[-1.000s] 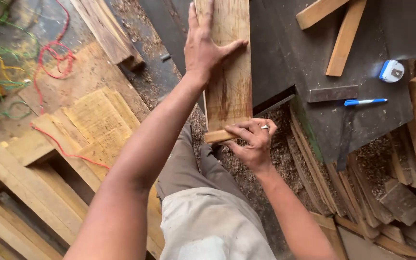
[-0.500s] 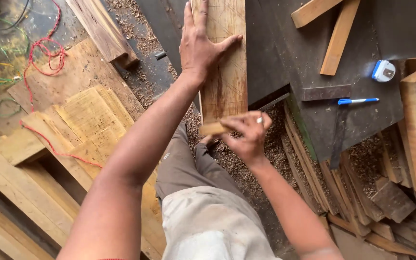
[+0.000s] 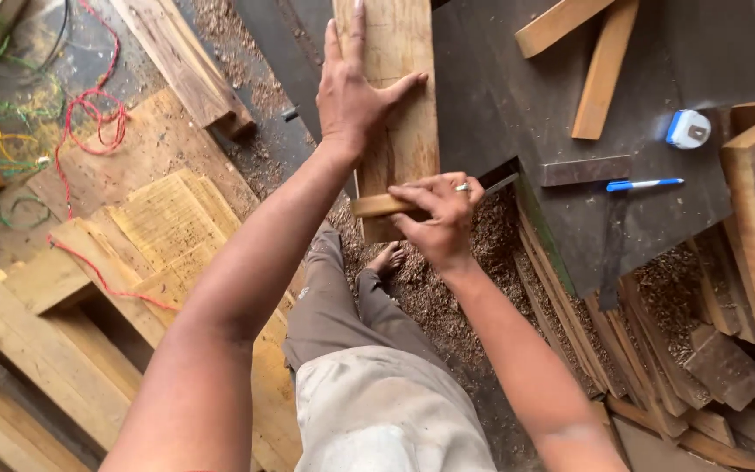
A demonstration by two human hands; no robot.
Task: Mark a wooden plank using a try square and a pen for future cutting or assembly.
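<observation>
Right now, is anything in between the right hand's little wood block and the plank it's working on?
Nothing visible. The right hand holds the small wood block across the near end of the plank, while the left hand lies flat on the plank farther up.

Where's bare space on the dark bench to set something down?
Free: the dark bench top between the plank under the left hand and the crossed wood strips; also below the strips, above the pen. Crowded: the offcut pile at lower right.
</observation>
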